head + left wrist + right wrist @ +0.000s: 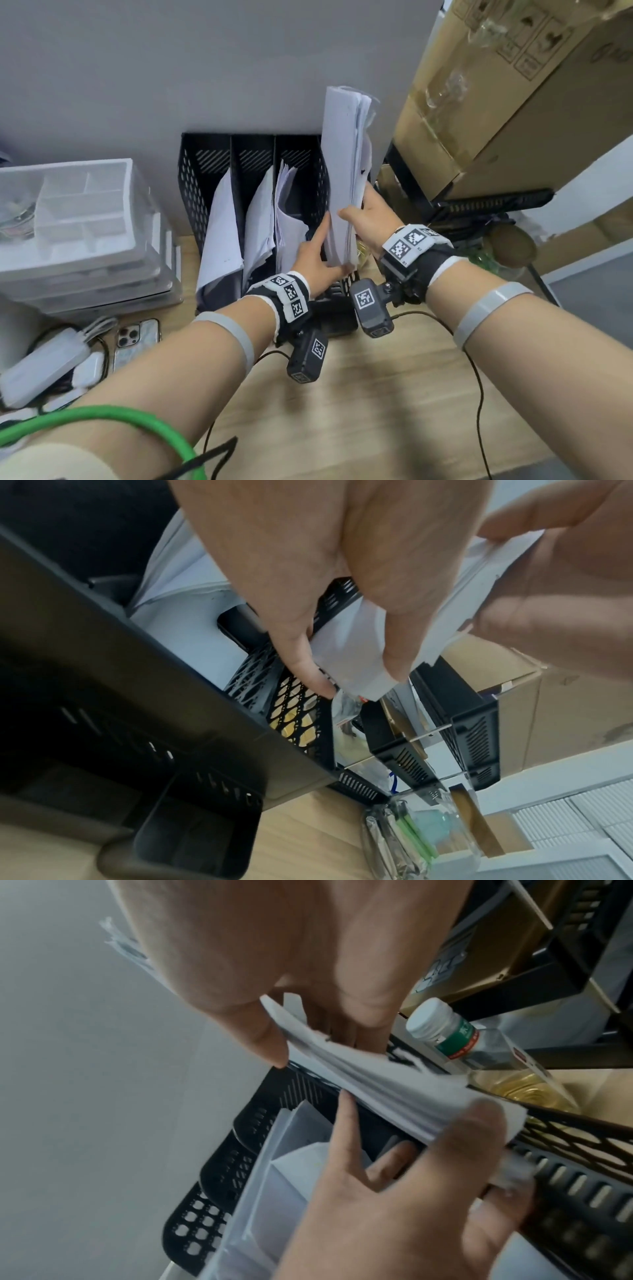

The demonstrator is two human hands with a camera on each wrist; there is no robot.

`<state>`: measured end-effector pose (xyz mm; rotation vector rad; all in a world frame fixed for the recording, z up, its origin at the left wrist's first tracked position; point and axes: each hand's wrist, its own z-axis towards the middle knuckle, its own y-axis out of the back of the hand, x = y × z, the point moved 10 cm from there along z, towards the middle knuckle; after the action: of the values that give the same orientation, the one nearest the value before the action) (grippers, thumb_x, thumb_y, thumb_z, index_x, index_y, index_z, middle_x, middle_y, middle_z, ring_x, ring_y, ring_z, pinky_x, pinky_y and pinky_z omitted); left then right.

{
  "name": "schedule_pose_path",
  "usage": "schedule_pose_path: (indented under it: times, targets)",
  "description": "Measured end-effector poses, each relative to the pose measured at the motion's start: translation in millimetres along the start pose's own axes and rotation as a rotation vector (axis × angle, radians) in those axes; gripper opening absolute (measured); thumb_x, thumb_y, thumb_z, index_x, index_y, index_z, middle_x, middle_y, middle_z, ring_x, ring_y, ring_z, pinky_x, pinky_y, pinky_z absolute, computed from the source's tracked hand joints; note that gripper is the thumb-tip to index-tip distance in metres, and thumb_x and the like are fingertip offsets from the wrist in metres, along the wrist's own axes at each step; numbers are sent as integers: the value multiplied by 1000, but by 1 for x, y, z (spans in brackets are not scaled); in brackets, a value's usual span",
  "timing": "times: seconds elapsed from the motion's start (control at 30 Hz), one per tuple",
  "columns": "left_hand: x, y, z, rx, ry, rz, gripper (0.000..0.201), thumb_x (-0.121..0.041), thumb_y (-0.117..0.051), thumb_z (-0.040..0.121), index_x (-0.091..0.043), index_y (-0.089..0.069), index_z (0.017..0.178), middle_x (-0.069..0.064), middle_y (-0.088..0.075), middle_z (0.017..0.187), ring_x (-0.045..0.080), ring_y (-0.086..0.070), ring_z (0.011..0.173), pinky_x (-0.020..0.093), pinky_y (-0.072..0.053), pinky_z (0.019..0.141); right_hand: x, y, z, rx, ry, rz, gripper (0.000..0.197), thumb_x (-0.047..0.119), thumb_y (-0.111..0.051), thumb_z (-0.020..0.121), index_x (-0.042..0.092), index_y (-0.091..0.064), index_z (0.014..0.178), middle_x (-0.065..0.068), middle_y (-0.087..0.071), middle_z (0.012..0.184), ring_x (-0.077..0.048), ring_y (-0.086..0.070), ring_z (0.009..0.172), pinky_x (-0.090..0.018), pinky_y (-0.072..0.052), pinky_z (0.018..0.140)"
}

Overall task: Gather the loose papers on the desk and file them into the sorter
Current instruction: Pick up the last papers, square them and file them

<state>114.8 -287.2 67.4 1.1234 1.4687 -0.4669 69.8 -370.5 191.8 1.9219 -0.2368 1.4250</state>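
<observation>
A black mesh sorter point(205, 178) stands against the grey wall, with white sheets leaning in its three left slots. A thick stack of white papers point(344, 164) stands upright at the sorter's right end. Its lower edge lies by the right mesh wall point(565, 1134); whether it is inside the last slot I cannot tell. My right hand point(356, 209) grips the stack point(377, 1085) at mid-height, thumb in front and fingers behind. My left hand point(329, 255) pinches the bottom corner point(352, 664), index finger lying up the stack's left face.
Stacked clear plastic organiser boxes point(78, 222) sit left of the sorter. In front of them lie a phone point(137, 339) and a white power adapter point(44, 363). A large cardboard box point(513, 85), black trays point(479, 209) and a bottle point(479, 1053) crowd the right. The wooden desk point(376, 394) shows in front.
</observation>
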Motion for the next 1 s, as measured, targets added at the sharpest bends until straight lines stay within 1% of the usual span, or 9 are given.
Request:
schedule_pose_path:
  times: [0.17, 0.33, 0.4, 0.5, 0.6, 0.7, 0.83, 0.93, 1.0]
  targets:
    - [0, -2, 1, -20, -18, -54, 131, -67, -88, 50, -64, -2, 148, 1, -35, 158, 23, -36, 145, 55, -46, 108, -16, -13, -5, 63, -26, -150, 62, 12, -62, 86, 19, -37, 143, 1, -58, 119, -16, -57, 110, -35, -49, 97]
    - [7, -5, 3, -45, 0, 10, 118, -72, -75, 59, -61, -1, 149, 10, -47, 149, 30, -46, 139, 54, -39, 114, 17, 22, 7, -165, 11, -132, 60, 46, -65, 83, 27, -45, 136, 11, -63, 101, -8, -63, 95, -35, -55, 84]
    - [9, -9, 2, -40, 11, 21, 117, -75, -70, 55, -63, -2, 149, 13, -54, 137, 34, -56, 125, 52, -46, 108, 34, 33, 11, -221, 20, -230, 50, 39, -62, 83, 26, -51, 129, 5, -67, 96, -16, -66, 91, -39, -57, 81]
    - [7, -15, -4, -3, 46, 66, 117, -66, -68, 58, -52, -1, 153, 17, -51, 140, 36, -56, 123, 50, -47, 106, 39, 29, 11, -184, -1, -456, 37, 22, -54, 87, 15, -58, 123, -11, -68, 110, -32, -64, 99, -39, -54, 87]
    - [5, -20, -4, 8, 41, 48, 120, -65, -76, 59, -49, -2, 153, 4, -53, 147, 29, -58, 126, 48, -49, 106, 30, 26, -4, -194, 39, -369, 45, 15, -49, 93, 19, -51, 137, -8, -67, 104, -27, -66, 92, -37, -57, 84]
    - [8, -19, -2, -6, 102, 218, 100, -60, -69, 76, -34, -11, 153, 5, -62, 135, 32, -64, 114, 47, -53, 98, 8, 20, -23, -184, 53, -191, 44, 13, -49, 96, 22, -49, 140, 3, -64, 117, -15, -62, 103, -30, -50, 97]
    - [16, -11, -3, -43, 135, 337, 79, -55, -69, 76, -27, -37, 142, 6, -67, 123, 31, -67, 108, 45, -54, 96, -34, 13, -28, -140, -56, -259, 49, 28, -52, 94, 23, -45, 142, -9, -66, 118, -26, -65, 102, -38, -54, 92]
    - [26, -14, -5, -3, 183, 333, 91, -57, -69, 66, -24, -32, 143, 8, -73, 111, 29, -70, 98, 45, -56, 92, -48, 7, -28, -74, -63, -309, 46, 22, -47, 95, 27, -42, 141, -13, -68, 112, -30, -66, 98, -43, -54, 91]
    - [23, -16, -7, -5, 163, 262, 91, -47, -69, 75, -25, -24, 151, 5, -75, 97, 24, -72, 90, 45, -58, 90, -45, 7, -29, -68, -25, -279, 44, 21, -43, 96, 36, -42, 138, -16, -67, 106, -31, -66, 90, -48, -57, 85]
